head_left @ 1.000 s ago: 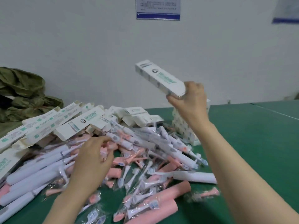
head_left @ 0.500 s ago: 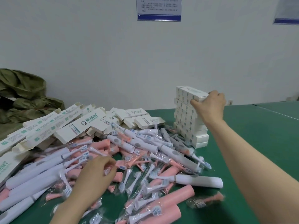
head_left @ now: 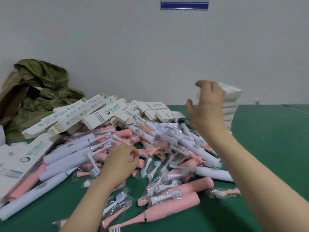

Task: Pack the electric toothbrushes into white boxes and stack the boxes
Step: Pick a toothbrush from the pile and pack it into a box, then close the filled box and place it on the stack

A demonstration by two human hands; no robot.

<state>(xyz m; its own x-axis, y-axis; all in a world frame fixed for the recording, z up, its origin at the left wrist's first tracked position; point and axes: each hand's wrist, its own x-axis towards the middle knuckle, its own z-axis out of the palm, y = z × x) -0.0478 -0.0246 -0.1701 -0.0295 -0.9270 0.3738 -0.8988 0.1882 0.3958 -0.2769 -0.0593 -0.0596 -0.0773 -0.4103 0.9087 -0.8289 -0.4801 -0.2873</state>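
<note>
Stack of white boxes (head_left: 232, 101) stands upright at the back right of the green table (head_left: 270, 144), top box slightly askew on the ones under it. Right hand (head_left: 209, 106) is raised just in front of the stack's left side and covers part of it. Its fingers are spread and loosely bent, and it holds nothing. Motion blur makes it hard to tell whether the hand touches the boxes.

Pile of electric toothbrushes (head_left: 167, 144) lies left of the stack and below the right hand, pink and white handles mixed with loose brush heads in clear wrappers. Left hand (head_left: 119, 162) sits low in the middle of the pile, palm down. Its fingers are curled and pinch a small white piece, probably a brush head (head_left: 131, 158). White handles (head_left: 66, 158) lie just left of that hand, and pink handles (head_left: 167, 206) lie nearer the camera on its right.

Heap of unfilled boxes (head_left: 103, 114) with open flaps sits behind the pile, running to the left edge. More flat printed cartons (head_left: 21, 158) lie at the far left. Crumpled olive-green bag (head_left: 41, 84) rests against the wall behind them. Blue-edged notice (head_left: 184, 5) hangs on the wall at top.
</note>
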